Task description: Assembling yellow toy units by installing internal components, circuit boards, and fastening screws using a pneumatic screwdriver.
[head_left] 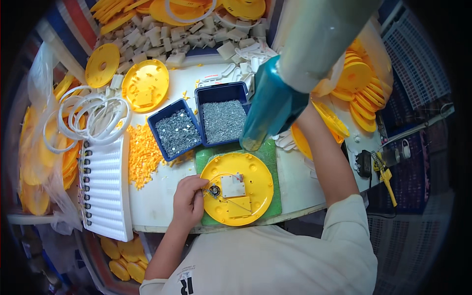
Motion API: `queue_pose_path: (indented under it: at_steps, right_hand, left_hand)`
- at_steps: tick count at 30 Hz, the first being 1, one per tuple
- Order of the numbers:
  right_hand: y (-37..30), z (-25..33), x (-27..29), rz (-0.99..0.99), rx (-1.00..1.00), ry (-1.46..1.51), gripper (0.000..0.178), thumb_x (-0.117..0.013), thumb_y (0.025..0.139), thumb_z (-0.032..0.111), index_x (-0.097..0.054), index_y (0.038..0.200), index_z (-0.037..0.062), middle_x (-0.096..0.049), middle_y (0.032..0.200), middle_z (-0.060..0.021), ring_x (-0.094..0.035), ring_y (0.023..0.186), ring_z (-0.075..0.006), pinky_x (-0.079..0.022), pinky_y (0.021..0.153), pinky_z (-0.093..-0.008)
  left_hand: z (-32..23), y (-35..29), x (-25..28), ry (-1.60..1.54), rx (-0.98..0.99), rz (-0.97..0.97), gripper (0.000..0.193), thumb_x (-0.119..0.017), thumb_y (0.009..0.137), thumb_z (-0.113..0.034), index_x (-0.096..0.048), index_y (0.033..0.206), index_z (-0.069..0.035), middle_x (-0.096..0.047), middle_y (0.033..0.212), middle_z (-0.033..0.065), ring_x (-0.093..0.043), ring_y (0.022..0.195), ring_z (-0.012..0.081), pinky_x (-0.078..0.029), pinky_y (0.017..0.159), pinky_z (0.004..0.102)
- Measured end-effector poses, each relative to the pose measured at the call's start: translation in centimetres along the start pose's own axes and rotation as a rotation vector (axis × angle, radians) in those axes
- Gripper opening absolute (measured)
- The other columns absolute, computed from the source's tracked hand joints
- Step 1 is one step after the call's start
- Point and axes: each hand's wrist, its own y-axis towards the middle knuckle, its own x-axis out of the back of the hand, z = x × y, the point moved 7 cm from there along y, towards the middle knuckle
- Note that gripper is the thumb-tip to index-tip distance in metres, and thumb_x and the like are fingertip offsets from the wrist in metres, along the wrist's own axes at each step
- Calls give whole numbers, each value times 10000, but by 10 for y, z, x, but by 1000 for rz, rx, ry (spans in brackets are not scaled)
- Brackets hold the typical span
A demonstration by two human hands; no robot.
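Observation:
A round yellow plastic housing (263, 189) lies open side up on a green mat (276, 201) at the table's front. Inside it are a white box-shaped part (232, 186) with thin wires, a small round black part (214, 191) and a yellow rectangular compartment (239, 207). My left hand (189, 199) has its fingers curled at the housing's left rim, gripping it beside the black part. My right forearm (328, 157) reaches forward over the table. A large teal and grey cylindrical tool (275, 98) hangs close in front and hides my right hand.
Two blue bins (222, 91) of small metal screws stand behind the mat. Small orange pieces (142, 155) lie left of them. A white ribbed tray (105, 184), white rings (88, 115) and stacked yellow discs (361, 81) flank the work area. White blocks (162, 39) are heaped behind.

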Motion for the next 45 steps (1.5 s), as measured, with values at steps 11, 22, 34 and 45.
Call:
queue_pose_path:
  at_steps: [11, 22, 34, 45]
  right_hand:
    - [-62, 158, 37, 371, -281, 586, 132, -670, 959, 131, -714, 1074, 83, -737, 952, -127, -718, 885, -326, -568, 786, -413]
    - [-65, 179, 14, 396, -250, 425, 105, -684, 958, 177, -685, 1021, 93, -736, 880, -90, -722, 825, -310, -560, 734, -440]
    - [-74, 166, 66, 262, -282, 420, 218, -752, 879, 97, -727, 1088, 40, -733, 993, -154, -712, 913, -344, -557, 790, -428]
    - [-127, 147, 105, 71, -445, 426, 163, -728, 882, 51, -702, 1037, 10, -733, 991, -166, -701, 919, -372, -537, 835, -441]
  left_hand:
    - [1, 2, 1, -29, -3, 11, 343, -524, 870, 148, -670, 1130, -22, -696, 1129, 157, -646, 1141, 348, -499, 1013, 424]
    - [-1, -1, 3, -24, -2, -6, 334, -545, 859, 143, -677, 1118, -21, -709, 1094, 150, -655, 1120, 353, -509, 1006, 430]
    - [-1, 27, 62, 90, -34, -56, 384, -613, 881, 96, -665, 1242, -23, -685, 1202, 167, -636, 1188, 342, -479, 1066, 420]
    - [97, 136, 180, 1061, -49, -84, 448, -769, 895, -257, -637, 1276, -62, -627, 1352, 150, -556, 1311, 362, -417, 1097, 494]
